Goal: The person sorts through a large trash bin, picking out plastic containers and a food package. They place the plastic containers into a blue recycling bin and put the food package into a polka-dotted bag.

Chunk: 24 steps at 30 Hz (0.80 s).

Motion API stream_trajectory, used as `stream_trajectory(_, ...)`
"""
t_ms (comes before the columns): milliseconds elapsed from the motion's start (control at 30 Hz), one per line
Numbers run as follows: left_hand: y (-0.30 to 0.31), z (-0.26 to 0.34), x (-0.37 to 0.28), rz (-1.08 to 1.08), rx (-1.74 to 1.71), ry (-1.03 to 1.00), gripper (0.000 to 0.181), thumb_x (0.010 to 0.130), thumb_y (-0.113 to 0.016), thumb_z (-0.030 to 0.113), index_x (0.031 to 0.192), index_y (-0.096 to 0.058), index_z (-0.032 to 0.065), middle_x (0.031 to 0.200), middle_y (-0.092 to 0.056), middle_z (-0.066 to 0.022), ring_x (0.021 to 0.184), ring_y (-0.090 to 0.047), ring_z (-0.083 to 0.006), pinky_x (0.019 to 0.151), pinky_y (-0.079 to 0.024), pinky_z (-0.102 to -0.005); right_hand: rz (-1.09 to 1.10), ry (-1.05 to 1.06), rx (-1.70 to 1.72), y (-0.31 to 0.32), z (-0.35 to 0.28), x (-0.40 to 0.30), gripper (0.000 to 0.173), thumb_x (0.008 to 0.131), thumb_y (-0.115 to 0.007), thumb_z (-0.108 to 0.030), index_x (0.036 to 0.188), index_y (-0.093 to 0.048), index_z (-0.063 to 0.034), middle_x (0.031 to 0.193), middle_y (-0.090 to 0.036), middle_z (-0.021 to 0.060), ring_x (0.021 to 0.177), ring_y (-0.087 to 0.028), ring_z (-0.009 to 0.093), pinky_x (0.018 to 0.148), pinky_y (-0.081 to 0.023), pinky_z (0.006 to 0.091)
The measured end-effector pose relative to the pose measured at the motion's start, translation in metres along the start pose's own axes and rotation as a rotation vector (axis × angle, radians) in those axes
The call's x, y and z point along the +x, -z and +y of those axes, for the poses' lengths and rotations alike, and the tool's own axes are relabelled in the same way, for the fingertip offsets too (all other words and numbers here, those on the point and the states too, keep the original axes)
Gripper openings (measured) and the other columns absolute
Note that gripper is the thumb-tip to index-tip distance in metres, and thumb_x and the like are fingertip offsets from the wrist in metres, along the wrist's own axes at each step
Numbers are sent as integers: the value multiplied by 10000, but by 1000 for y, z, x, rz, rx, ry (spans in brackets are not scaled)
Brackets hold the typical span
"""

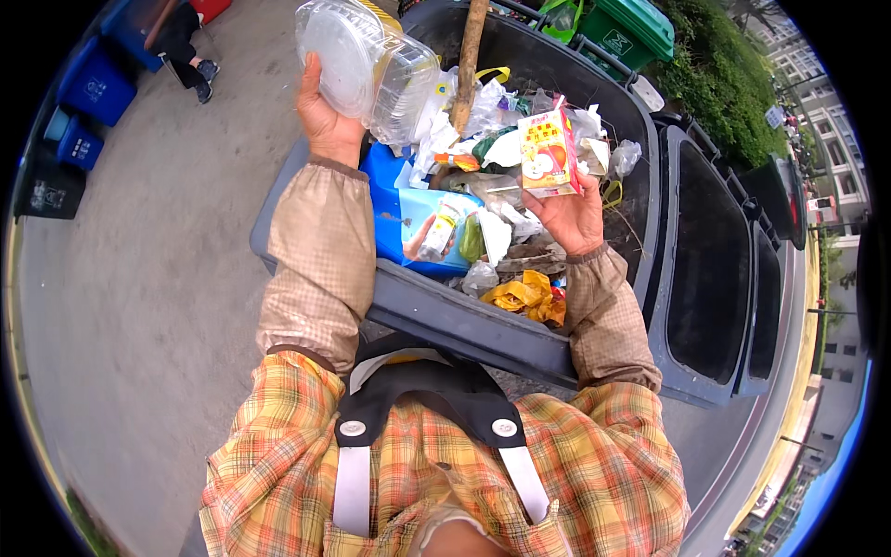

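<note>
My left hand (326,115) grips a clear plastic clamshell container (341,59) by its left side, raised over the edge of a large grey waste bin (459,317). In my right hand (569,214) is a red and yellow drink carton (546,153) with a white straw at its top, held by its lower end above the rubbish. Beneath my hands, the bin holds a blue printed bag (390,202), crumpled yellow plastic (532,296), white paper scraps and clear film. A wooden stick (470,63) stands tilted among the rubbish.
To the right are more grey bins with dark lids (710,264). A green bin (626,31) stands beyond, beside a hedge (724,83). At the far left are blue bins (97,80) and a black bin (52,184). A seated person's legs (184,52) show at upper left.
</note>
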<state>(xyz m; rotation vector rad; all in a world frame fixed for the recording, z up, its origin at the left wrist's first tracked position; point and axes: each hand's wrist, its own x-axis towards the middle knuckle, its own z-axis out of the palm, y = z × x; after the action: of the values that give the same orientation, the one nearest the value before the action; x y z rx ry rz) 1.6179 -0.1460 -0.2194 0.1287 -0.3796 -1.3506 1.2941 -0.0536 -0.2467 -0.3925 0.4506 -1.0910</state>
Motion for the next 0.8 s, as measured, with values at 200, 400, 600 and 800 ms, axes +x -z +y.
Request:
stream_trajectory(200, -35, 20, -53, 59, -213, 185, 563, 749, -688, 288, 1204, -474, 35, 1152, -563, -116, 1062, -538, -271, 910, -439, -428, -46, 146, -44, -43, 10, -8, 656, 760, -600, -230, 1316, -311, -36, 1296, -416, 147, 1202, -394, 328, 967, -357, 486)
stream_trajectory(400, -24, 153, -109, 17, -201, 237, 561, 754, -692, 245, 1217, -457, 35, 1148, -558, -131, 1046, -547, -258, 928, -429, -407, -277, 166, -122, -117, 33, -1, 609, 833, -598, -302, 1336, -317, -102, 1323, -393, 136, 1179, -422, 309, 940, -382, 483)
stream_trajectory(600, 82, 336, -180, 251, -107, -95, 587, 757, -685, 234, 1245, -422, 39, 1186, -530, -147, 1099, -512, -292, 953, -411, -446, -360, 38, -21, -218, 144, 46, 751, 786, -614, -222, 1389, -189, -80, 1385, -306, 182, 1230, -369, 354, 998, -328, 486)
stream_trajectory(800, 184, 445, -275, 566, -63, -388, 561, 760, -677, 247, 1241, -441, 81, 1187, -534, -113, 1103, -503, -289, 948, -393, -483, -284, -176, 14, -253, 240, 82, 800, 706, -601, -123, 1393, -192, -140, 1370, -311, 193, 1213, -371, 393, 958, -345, 568)
